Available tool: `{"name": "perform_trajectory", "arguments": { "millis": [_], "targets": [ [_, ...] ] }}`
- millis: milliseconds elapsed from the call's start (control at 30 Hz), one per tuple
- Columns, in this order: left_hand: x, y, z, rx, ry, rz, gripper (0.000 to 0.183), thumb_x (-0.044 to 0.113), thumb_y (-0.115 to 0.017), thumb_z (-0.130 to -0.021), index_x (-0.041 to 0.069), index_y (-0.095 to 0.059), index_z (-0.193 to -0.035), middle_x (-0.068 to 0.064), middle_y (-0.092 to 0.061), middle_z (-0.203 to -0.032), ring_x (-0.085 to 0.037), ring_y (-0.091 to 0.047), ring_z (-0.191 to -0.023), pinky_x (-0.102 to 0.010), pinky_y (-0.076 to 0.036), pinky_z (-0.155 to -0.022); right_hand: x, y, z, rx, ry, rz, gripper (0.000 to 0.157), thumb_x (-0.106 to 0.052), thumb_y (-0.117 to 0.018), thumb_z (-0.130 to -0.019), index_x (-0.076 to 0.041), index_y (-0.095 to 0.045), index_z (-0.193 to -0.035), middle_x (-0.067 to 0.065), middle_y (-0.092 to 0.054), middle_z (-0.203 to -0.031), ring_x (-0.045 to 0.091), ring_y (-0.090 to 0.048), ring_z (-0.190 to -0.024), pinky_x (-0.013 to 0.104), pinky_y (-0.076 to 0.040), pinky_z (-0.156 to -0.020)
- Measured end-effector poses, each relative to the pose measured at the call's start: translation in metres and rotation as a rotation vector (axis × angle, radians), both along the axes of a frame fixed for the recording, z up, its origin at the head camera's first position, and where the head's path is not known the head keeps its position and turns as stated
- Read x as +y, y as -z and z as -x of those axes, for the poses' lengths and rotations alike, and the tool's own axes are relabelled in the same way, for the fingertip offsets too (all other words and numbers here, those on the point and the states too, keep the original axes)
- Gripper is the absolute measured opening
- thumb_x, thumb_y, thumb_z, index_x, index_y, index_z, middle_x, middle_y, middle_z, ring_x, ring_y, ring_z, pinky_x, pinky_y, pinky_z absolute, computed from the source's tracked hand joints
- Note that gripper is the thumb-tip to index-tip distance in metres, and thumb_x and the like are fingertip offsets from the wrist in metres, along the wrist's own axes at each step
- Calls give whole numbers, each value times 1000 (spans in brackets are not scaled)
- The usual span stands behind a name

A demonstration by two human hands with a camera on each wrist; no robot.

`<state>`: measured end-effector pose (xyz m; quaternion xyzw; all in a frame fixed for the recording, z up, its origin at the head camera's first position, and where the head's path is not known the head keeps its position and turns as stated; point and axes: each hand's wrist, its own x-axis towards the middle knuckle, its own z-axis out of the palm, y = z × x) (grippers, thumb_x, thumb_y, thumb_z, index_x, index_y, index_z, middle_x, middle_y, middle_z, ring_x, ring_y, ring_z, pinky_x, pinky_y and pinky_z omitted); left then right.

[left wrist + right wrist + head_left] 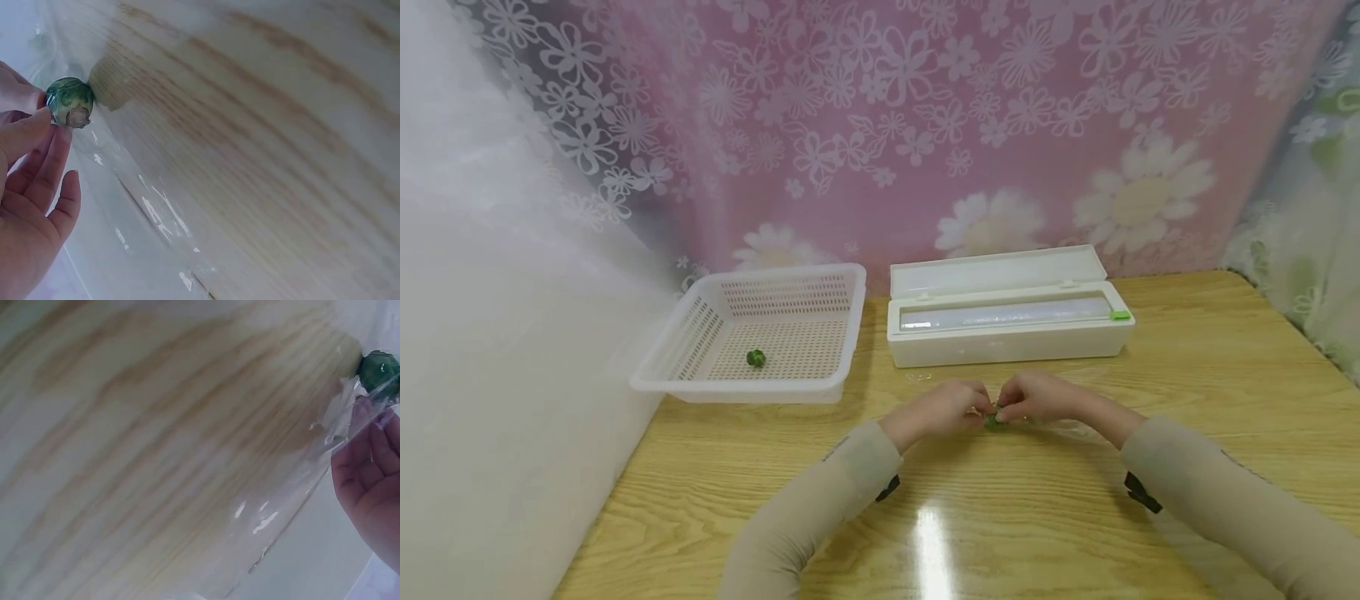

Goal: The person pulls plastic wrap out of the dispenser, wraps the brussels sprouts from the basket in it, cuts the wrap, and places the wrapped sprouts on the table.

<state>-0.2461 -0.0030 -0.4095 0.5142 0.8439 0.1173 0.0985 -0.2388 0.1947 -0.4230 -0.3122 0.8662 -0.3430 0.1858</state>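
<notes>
A small round green Brussels sprout (70, 103) with a pale cut stem end is between both hands, low over the table. Clear cling film (150, 206) lies against it and trails over the wood. My left hand (953, 406) pinches the sprout between thumb and fingers. From the other side, my right hand (1037, 397) pinches the film right at the sprout. In the right wrist view, that hand's fingertips (361, 409) show just below the sprout, partly behind the film. The right thumb is mostly cut off there.
Behind the hands stands a long white cling film dispenser (1011, 343), lid raised, with a film roll (1003, 313) and a green slider (1119, 315). At the left is a white slotted basket (752, 387) holding one small green vegetable (756, 358). A flowered curtain (880, 133) hangs behind the wooden table (820, 492).
</notes>
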Motion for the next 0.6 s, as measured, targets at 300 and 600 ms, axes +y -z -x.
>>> {"name": "perform_trajectory", "arguments": {
  "millis": [300, 600],
  "targets": [
    [2, 8, 9, -41, -64, -3, 23, 10, -60, -85, 5, -63, -107, 0, -58, -96, -8, -55, -87, -11, -40, -74, -3, -9, -14, 474, 83, -151, 9, -12, -66, -79, -6, -67, -84, 0, -63, -79, 15, -59, -71, 28, -48, -60],
    [7, 9, 18, -114, -126, 19, 27, 15, -59, -86, 7, -62, -111, 0, -58, -103, -8, -54, -94, -14, -40, -79, -11, -5, -24, 719, -10, -219, 8, -4, -72, -71, -5, -67, -78, 2, -63, -74, 16, -57, -68, 30, -48, -60]
  ]
}}
